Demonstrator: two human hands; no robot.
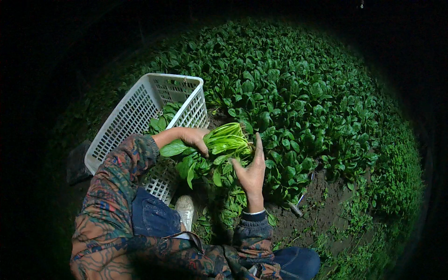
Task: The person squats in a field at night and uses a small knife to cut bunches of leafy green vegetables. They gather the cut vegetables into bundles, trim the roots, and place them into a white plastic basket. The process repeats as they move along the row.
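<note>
A bunch of leafy greens, looking like spinach [227, 140], lies across my left hand [193, 138], which grips it around the stems. Its pale green stems and root ends point right, and the broad leaves hang down to the left. My right hand [251, 168] is beside the root ends, thumb and fingers apart, with the palm towards the bunch. Whether its thumb touches the lower leaves, I cannot tell. Behind my left forearm stands a white slatted plastic crate [122, 120] with some greens [166, 117] inside; my sleeve covers part of it.
Dense rows of growing leafy plants [287, 84] spread ahead and to the right. On the bare soil [315, 206] at right lies a tool with a short handle [296, 210], partly hidden by leaves. Loose leaves [232, 206] lie near my shoe [184, 210]. Darkness surrounds the lit area.
</note>
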